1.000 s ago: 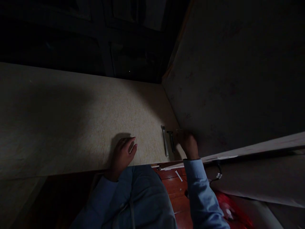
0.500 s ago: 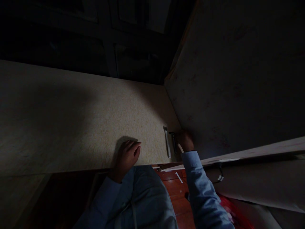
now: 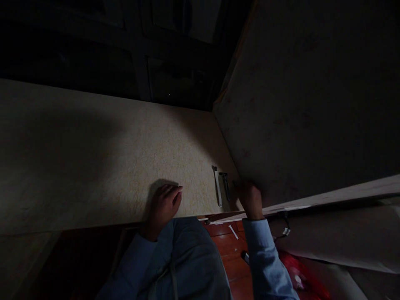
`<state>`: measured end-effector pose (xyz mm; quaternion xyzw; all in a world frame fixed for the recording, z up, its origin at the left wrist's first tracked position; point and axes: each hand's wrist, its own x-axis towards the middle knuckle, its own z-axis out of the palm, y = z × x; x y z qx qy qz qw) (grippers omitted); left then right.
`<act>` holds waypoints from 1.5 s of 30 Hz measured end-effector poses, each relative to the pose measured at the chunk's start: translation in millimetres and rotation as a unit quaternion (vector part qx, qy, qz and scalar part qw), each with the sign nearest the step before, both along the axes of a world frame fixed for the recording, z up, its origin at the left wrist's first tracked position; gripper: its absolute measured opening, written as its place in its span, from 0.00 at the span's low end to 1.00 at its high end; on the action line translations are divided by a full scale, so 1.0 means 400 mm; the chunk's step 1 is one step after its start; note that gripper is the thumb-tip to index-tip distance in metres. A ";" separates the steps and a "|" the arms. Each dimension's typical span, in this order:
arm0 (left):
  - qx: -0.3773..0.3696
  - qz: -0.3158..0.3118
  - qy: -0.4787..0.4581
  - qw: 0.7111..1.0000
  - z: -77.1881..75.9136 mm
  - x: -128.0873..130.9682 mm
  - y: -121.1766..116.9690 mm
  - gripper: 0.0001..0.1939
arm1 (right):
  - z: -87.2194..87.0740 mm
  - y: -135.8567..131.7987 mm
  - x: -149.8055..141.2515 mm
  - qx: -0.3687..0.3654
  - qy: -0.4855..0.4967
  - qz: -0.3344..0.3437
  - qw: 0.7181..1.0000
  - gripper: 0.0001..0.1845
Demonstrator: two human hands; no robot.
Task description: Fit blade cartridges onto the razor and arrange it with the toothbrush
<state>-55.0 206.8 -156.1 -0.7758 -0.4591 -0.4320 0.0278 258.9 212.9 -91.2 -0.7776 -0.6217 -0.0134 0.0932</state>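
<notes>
My left hand [image 3: 165, 204] rests on the near edge of the pale countertop [image 3: 131, 154]. Its fingers are curled together, and nothing shows in them. Beside the wall at the right end, my right hand [image 3: 250, 198] is low over the counter, apparently closed. Its fingertips are dark and blurred, so anything in them cannot be made out. Just left of it lies a black T-shaped razor [image 3: 225, 185]. Next to the razor is a slim white toothbrush-like stick [image 3: 218, 186] with a dark head, roughly parallel to it.
A dim wall panel [image 3: 306, 116] rises along the counter's right side. Dark framed panes [image 3: 178, 79] stand behind the counter. Below, a white strip [image 3: 233, 231] and a small dark object [image 3: 245, 256] lie on the reddish floor, near a red bag [image 3: 300, 275].
My right hand has shifted slightly right and toward me, away from the razor, showing more of the razor's handle. My left hand stays in place. The view has moved slightly.
</notes>
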 end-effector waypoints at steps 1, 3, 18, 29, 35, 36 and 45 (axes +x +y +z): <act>0.000 -0.001 -0.001 1.000 0.000 -0.001 0.000 0.08 | 0.002 -0.010 -0.004 -0.005 0.021 -0.011 1.000 0.12; -0.002 -0.003 -0.003 1.000 -0.001 -0.001 0.001 0.08 | 0.004 -0.025 -0.015 -0.026 0.049 -0.026 0.998 0.12; -0.012 -0.010 -0.005 1.000 0.001 -0.005 0.001 0.09 | -0.037 -0.032 -0.039 0.001 0.102 -0.087 0.991 0.15; -0.012 -0.005 -0.002 1.000 0.005 -0.006 0.000 0.08 | -0.056 -0.042 -0.036 0.034 0.143 -0.085 0.985 0.17; -0.028 -0.004 -0.011 1.000 0.002 -0.007 0.000 0.09 | -0.038 -0.018 -0.032 0.034 0.116 -0.053 0.991 0.22; -0.030 -0.004 -0.012 0.999 0.000 -0.008 0.000 0.09 | -0.033 -0.008 -0.030 0.034 0.118 -0.046 0.991 0.23; -0.025 0.000 -0.010 1.000 -0.004 -0.010 0.003 0.10 | -0.019 0.053 -0.038 -0.035 0.141 -0.025 0.989 0.19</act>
